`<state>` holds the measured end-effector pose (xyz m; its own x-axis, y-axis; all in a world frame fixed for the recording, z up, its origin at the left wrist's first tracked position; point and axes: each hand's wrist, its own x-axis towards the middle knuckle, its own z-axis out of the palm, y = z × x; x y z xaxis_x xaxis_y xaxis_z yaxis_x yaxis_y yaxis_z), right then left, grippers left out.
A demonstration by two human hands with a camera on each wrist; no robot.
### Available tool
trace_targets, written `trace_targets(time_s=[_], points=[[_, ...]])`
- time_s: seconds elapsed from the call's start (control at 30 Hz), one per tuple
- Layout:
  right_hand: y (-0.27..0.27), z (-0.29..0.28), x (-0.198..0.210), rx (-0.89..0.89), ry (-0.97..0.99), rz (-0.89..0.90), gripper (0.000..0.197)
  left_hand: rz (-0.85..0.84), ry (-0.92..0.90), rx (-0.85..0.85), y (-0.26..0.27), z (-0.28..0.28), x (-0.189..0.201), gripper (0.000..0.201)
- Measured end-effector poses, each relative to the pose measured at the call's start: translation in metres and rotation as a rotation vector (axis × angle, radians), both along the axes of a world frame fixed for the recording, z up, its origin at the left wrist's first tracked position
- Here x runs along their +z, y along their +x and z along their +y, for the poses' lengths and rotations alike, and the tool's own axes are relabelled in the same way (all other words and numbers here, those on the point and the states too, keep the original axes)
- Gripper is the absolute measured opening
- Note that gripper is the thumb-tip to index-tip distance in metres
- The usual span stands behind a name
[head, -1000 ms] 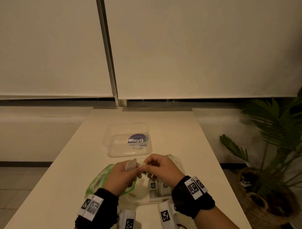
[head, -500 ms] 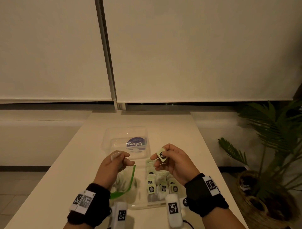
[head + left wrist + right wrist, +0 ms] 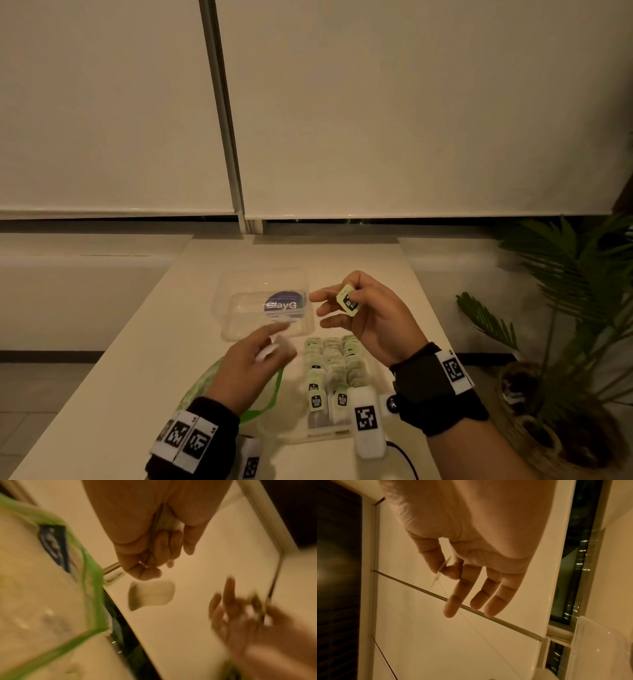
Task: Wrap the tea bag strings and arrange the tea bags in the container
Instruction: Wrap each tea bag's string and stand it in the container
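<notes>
My left hand (image 3: 274, 344) holds a white tea bag (image 3: 279, 346) low over the table, its fingers (image 3: 164, 543) curled round the bag (image 3: 163, 520). Up and to the right, my right hand (image 3: 342, 303) pinches the green paper tag (image 3: 348, 300) between thumb and forefinger. The wrist view shows the tag (image 3: 441, 571) edge-on, with the other fingers (image 3: 489, 595) straight. A thin string (image 3: 471, 623) runs from the tag toward the bag. A clear container (image 3: 342, 432) near me holds rows of several tea bags (image 3: 334, 363) with green tags.
A second clear plastic tub (image 3: 233, 308) with a blue ClayG label stands farther back on the cream table (image 3: 120, 359). A green-edged pouch (image 3: 202, 385) lies under my left wrist. A potted palm (image 3: 565, 308) stands off the table's right edge. A wall with blinds lies behind.
The hands were together, then drew apart. My right hand has risen up and to the right with the tag, stretching the string. My left hand has stayed low with the bag.
</notes>
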<state>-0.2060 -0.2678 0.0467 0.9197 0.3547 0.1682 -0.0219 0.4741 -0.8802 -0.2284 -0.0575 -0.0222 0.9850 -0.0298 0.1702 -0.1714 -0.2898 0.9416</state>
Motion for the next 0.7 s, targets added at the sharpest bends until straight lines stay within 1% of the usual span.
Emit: trace_targets(time_s=[0.07,0.13,0.17,0.23,0.3,0.33,0.4,0.47,0.5,0.57,0.6,0.67,0.7], points=[[-0.002,-0.004,0.003,-0.046,-0.015,-0.022,0.003,-0.027,-0.273,0.098,0.001,0.002,0.007,0.024],[-0.003,-0.007,0.003,-0.088,-0.007,-0.032,0.004,-0.033,-0.552,0.111,0.0,0.006,0.017,0.026],[-0.004,-0.008,0.002,-0.103,0.024,-0.028,0.005,-0.039,-0.66,0.103,-0.001,0.007,0.024,0.027],[-0.006,-0.009,-0.002,-0.096,0.17,0.02,0.007,-0.069,-0.792,0.066,-0.005,0.006,0.041,0.026],[-0.01,-0.007,-0.004,-0.045,0.304,0.079,0.009,-0.123,-0.846,0.024,-0.01,0.002,0.057,0.025],[-0.012,-0.006,-0.006,-0.021,0.317,0.101,0.008,-0.158,-0.854,0.013,-0.013,0.001,0.063,0.026],[-0.018,-0.002,-0.009,0.034,0.292,0.117,0.009,-0.235,-0.801,0.01,-0.017,0.002,0.069,0.031],[-0.022,0.002,-0.009,0.077,0.267,0.118,0.007,-0.281,-0.655,-0.013,-0.022,0.002,0.071,0.037],[-0.024,0.004,-0.007,0.093,0.264,0.115,0.007,-0.27,-0.556,-0.03,-0.025,0.001,0.071,0.037],[-0.027,0.006,0.002,0.13,0.282,0.091,0.007,-0.168,-0.351,-0.109,-0.033,-0.006,0.066,0.028],[-0.028,0.007,0.008,0.143,0.293,0.066,0.007,-0.079,-0.263,-0.201,-0.037,-0.011,0.061,0.026],[-0.03,0.009,0.019,0.155,0.303,0.022,0.007,0.108,-0.169,-0.406,-0.044,-0.022,0.051,0.027],[-0.031,0.01,0.024,0.152,0.303,0.008,0.007,0.161,-0.147,-0.452,-0.045,-0.026,0.046,0.024]])
